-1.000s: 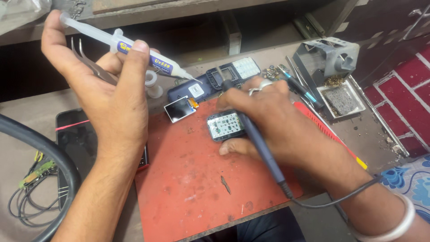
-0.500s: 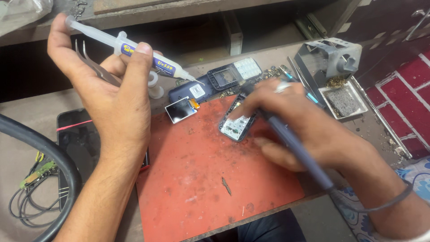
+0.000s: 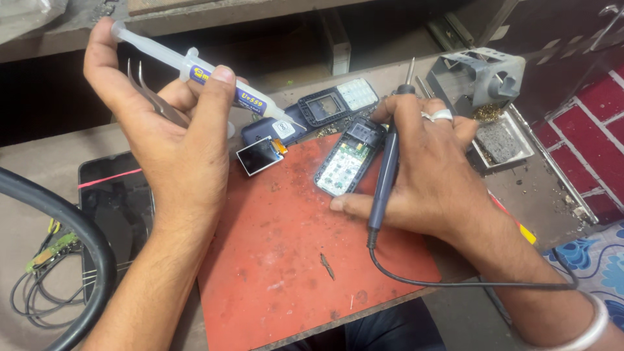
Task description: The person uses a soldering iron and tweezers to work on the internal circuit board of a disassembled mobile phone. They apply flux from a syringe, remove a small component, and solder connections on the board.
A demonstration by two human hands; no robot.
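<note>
The left hand (image 3: 175, 140) is raised above the bench with its fingers closed around a syringe (image 3: 208, 81): the thumb presses the plunger end at upper left, the index finger wraps over the barrel, and the nozzle tip points down and to the right, ending just above a small display module (image 3: 259, 156) without touching it. A pair of tweezers (image 3: 153, 97) is pinned between the same hand's fingers and palm, beneath the syringe. The right hand (image 3: 435, 172) is closed on a soldering iron (image 3: 388, 169); the handle runs under the index and middle fingers, the metal tip points up and away past the fingertips, and the cord leaves the handle base toward the lower right. The thumb of this hand lies flat on the red mat (image 3: 292, 260), just below the opened phone board (image 3: 343, 166), which lies tilted on the mat directly left of the iron handle and touching the fingertips at its upper end. A phone front cover (image 3: 338, 101) lies beyond the board. An iron stand (image 3: 484, 78) sits at upper right, and a dark tablet (image 3: 117, 201) lies left of the mat.
</note>
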